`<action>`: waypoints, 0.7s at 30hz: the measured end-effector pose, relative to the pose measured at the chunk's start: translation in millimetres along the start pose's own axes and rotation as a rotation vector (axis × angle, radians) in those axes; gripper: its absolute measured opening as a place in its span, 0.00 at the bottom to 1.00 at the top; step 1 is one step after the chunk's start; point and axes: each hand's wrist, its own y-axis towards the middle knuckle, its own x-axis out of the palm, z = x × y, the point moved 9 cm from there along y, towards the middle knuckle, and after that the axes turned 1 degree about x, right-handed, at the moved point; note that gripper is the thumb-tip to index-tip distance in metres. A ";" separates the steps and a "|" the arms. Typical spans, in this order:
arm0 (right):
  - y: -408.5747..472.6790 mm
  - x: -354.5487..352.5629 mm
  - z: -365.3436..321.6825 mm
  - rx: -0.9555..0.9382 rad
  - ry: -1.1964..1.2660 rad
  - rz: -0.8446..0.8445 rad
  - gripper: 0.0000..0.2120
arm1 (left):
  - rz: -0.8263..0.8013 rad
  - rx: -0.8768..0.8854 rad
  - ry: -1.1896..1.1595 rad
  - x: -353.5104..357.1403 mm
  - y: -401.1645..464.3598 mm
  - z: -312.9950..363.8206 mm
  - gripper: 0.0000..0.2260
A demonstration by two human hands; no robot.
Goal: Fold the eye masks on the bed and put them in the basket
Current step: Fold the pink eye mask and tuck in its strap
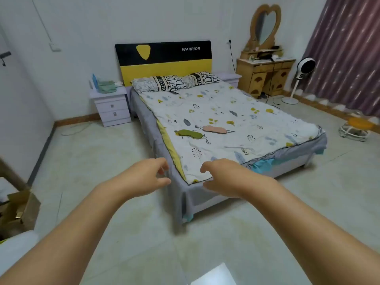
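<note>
Two eye masks lie flat on the patterned quilt of the bed [257,128]: a green eye mask [190,134] near the left side and a pink eye mask [214,129] just right of it. My left hand [147,175] and my right hand [223,177] are stretched out in front of me over the floor before the bed's near corner, well short of the masks. Both hands hold nothing, fingers loosely curled and apart. No basket is in view.
A purple nightstand [112,105] stands left of the bed, a wooden dressing table [265,77] and a white standing fan [304,70] to the right. An orange-seated stool [356,128] sits at far right. A cardboard box [18,210] is at my left. Tiled floor [98,165] surrounds the bed.
</note>
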 end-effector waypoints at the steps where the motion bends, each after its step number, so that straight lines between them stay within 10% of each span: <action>1: 3.7 -2.3 6.5 0.007 -0.004 -0.006 0.17 | -0.010 -0.002 -0.004 2.0 8.6 3.7 0.16; 21: 166.1 -27.8 117.5 0.180 0.075 0.094 0.18 | -0.039 0.159 -0.055 4.9 223.5 3.6 0.14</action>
